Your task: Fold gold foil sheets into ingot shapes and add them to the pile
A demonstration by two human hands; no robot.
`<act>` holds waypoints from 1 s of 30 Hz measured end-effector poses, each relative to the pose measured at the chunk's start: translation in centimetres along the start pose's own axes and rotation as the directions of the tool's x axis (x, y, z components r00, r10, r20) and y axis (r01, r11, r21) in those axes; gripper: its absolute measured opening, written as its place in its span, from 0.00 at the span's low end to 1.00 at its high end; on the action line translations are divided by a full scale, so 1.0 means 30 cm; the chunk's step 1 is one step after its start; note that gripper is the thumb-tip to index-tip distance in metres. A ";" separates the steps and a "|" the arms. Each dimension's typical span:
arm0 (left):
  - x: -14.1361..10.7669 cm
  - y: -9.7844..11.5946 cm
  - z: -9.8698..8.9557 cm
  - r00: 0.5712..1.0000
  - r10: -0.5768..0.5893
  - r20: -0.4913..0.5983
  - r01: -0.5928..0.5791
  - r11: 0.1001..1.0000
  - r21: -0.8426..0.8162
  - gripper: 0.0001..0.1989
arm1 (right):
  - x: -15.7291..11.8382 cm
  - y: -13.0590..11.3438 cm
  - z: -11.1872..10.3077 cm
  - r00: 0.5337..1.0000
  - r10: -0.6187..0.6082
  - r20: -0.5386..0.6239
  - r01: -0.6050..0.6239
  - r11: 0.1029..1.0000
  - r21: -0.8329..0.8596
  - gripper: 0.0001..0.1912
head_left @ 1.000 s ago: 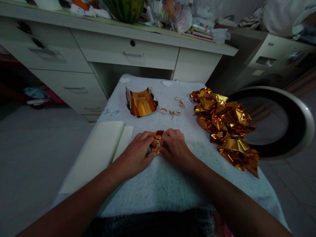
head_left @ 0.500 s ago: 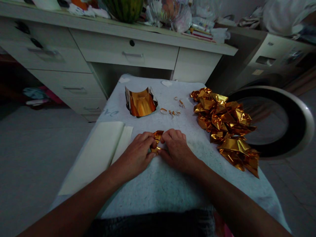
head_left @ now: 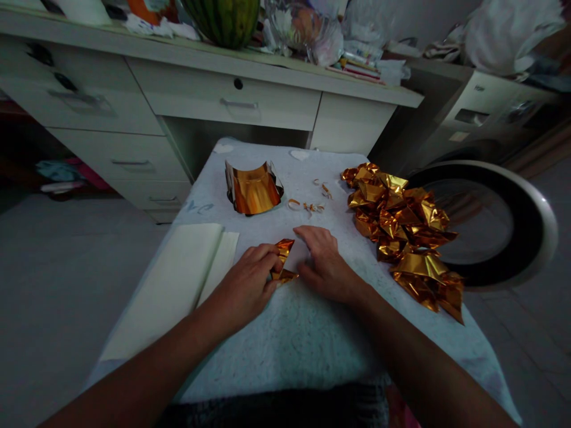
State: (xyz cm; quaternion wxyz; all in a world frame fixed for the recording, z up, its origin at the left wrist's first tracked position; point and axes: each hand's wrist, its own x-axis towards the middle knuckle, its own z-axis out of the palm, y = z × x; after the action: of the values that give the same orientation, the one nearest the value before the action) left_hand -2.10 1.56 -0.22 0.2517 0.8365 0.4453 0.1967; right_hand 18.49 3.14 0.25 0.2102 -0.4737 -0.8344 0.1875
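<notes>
My left hand (head_left: 250, 278) grips a small folded piece of gold foil (head_left: 285, 274) at the middle of the cloth-covered table (head_left: 312, 351). Its fingers hide the foil's left part. Just to the right, my right hand (head_left: 325, 261) has its fingers apart and holds nothing. Farther back stands a curved stack of gold foil sheets (head_left: 255, 187), with small curled scraps (head_left: 312, 207) to its right. A pile of folded gold foil pieces (head_left: 399, 214) lies along the right side. White folded paper (head_left: 172, 279) is left of my left hand.
Behind the table is a white desk (head_left: 276, 74) with drawers, bearing a watermelon (head_left: 223, 21) and plastic bags. On the right, a washing machine's round door (head_left: 530, 223) hangs open beside the table edge.
My right hand has let go of the foil and opened, moving slightly right. A pointed right end of the foil now shows. My left hand still holds the piece. The view has shifted slightly.
</notes>
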 end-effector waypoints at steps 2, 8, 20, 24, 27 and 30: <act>0.000 0.002 -0.001 1.000 0.011 0.000 -0.011 1.000 0.009 0.06 | 0.014 -0.004 0.005 0.999 -0.027 0.036 0.027 1.000 0.009 0.32; -0.010 0.004 -0.008 0.998 0.026 -0.057 -0.022 0.997 0.071 0.07 | 0.029 -0.016 -0.006 0.998 -0.031 0.050 0.031 0.999 -0.005 0.16; -0.016 -0.006 -0.010 1.000 -0.011 -0.020 0.012 0.997 0.081 0.05 | 0.034 0.003 0.015 0.984 0.176 -0.040 -0.175 0.984 0.036 0.10; -0.013 0.000 -0.011 1.000 -0.002 0.015 0.001 0.999 0.047 0.06 | 0.026 0.004 0.011 0.981 0.189 -0.036 -0.189 0.982 -0.004 0.05; -0.013 0.004 -0.011 1.000 0.007 0.015 -0.008 1.000 0.023 0.07 | 0.023 0.004 0.006 0.979 0.197 -0.059 -0.198 0.980 -0.006 0.05; -0.012 0.005 -0.009 1.000 0.016 0.012 -0.016 1.000 -0.003 0.07 | 0.021 0.006 0.000 0.980 0.193 -0.055 -0.188 0.979 0.079 0.07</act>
State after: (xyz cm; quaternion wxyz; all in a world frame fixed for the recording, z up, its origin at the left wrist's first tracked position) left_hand -2.35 1.25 0.05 0.2541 0.8407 0.4369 0.1943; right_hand 18.31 3.78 0.27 0.2344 -0.5491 -0.7707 0.2227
